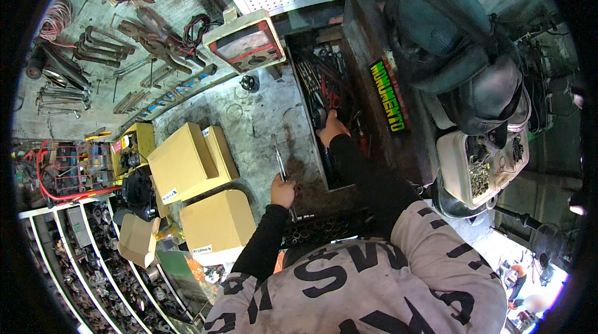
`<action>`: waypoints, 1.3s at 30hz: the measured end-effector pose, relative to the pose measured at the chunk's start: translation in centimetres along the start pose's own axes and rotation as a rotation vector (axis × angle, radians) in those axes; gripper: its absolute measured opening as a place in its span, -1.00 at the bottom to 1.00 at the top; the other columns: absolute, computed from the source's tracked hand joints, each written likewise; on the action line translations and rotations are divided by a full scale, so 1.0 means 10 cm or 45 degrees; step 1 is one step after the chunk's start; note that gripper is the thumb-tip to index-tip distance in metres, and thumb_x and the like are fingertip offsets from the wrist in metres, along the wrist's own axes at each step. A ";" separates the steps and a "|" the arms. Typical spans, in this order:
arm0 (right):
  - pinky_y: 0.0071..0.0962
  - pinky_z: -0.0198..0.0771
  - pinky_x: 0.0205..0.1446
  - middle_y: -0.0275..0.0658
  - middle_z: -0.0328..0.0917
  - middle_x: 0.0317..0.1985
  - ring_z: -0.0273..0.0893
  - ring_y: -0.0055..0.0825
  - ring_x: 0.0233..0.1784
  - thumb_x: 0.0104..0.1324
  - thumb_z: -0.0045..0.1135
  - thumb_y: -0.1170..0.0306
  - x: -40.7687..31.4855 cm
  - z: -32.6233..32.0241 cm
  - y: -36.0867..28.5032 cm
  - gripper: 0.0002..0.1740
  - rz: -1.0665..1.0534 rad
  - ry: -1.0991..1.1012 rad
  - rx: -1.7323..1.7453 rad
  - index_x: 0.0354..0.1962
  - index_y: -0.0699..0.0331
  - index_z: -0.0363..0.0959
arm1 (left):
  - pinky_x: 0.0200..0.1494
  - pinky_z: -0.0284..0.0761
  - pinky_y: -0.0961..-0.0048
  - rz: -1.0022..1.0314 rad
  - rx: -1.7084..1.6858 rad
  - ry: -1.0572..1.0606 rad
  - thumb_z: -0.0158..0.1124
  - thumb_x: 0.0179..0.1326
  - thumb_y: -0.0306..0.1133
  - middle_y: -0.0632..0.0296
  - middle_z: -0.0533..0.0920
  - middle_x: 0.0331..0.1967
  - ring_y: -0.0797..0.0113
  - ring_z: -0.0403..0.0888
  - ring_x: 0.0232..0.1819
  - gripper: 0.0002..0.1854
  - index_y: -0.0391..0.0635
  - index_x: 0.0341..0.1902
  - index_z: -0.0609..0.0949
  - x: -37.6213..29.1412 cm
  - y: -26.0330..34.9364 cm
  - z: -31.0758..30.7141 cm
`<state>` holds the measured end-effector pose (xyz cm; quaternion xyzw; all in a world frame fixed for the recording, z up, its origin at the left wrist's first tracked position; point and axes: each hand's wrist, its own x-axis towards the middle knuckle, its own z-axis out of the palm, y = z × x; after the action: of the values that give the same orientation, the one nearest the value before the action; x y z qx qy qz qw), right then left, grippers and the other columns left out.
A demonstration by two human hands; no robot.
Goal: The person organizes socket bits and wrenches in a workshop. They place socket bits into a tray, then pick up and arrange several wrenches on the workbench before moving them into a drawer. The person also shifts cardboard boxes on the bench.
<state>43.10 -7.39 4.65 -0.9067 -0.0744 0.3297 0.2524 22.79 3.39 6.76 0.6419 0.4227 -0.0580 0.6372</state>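
Note:
My left hand [283, 192] is closed around a long, shiny metal wrench [279, 156], which rises over the worn metal benchtop [261, 114]. Near my body, the tool's lower end seems to bend sideways. My right hand [333, 128] reaches into a long, dark tool tray [322, 170] set to the right of the benchtop. Its fingers are beside a dark rounded object [319, 118]; whether they grip it is unclear. Farther up the tray lie several metal hand tools [307, 74] and red-handled pliers [331, 98].
Cardboard boxes [182, 165] crowd the bench's left side. A white-and-red box-shaped device [245, 44] stands at the back. Wrenches and hex keys hang on the left wall [103, 100]. At right are dark bags [444, 30] and a plastic container [455, 161] of small hardware. Another person [518, 278] is far off, lower right.

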 end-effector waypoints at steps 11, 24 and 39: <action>-0.51 0.10 0.21 -0.12 0.37 -0.04 0.31 -0.43 0.08 0.23 -0.03 0.54 -0.70 -0.38 -0.22 -0.48 -0.697 0.367 1.070 0.14 0.38 0.10 | -0.49 0.38 0.38 0.038 0.215 0.077 0.12 0.07 -0.51 0.21 0.46 -0.60 0.36 0.46 -0.56 -0.86 -0.25 -0.29 0.42 0.23 -0.43 -0.19; -0.09 0.30 -0.06 0.21 0.33 -0.02 0.38 0.10 -0.07 0.15 0.01 0.51 -0.16 1.87 -0.41 -0.25 -0.061 0.012 0.679 0.26 0.28 -0.12 | -0.12 0.37 0.02 0.081 0.716 0.436 0.29 -0.15 -0.36 -0.24 0.42 -0.20 -0.28 0.42 -0.17 -0.50 -0.40 -0.16 0.34 0.82 -0.90 -0.40; -0.27 0.40 -0.10 0.05 0.42 -0.14 0.48 -0.09 -0.16 0.18 0.10 0.41 0.15 -0.28 0.04 -0.56 -0.291 1.115 0.338 0.00 0.33 0.25 | 0.03 0.36 0.17 0.295 0.836 0.381 0.25 -0.07 -0.42 -0.09 0.45 -0.13 -0.06 0.41 -0.04 -0.55 -0.23 -0.02 0.46 0.58 -0.72 -0.58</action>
<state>46.01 -8.41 5.40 -0.9063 -0.0175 -0.1071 0.4085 19.38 9.96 -1.27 0.8568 0.3945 -0.0234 0.3312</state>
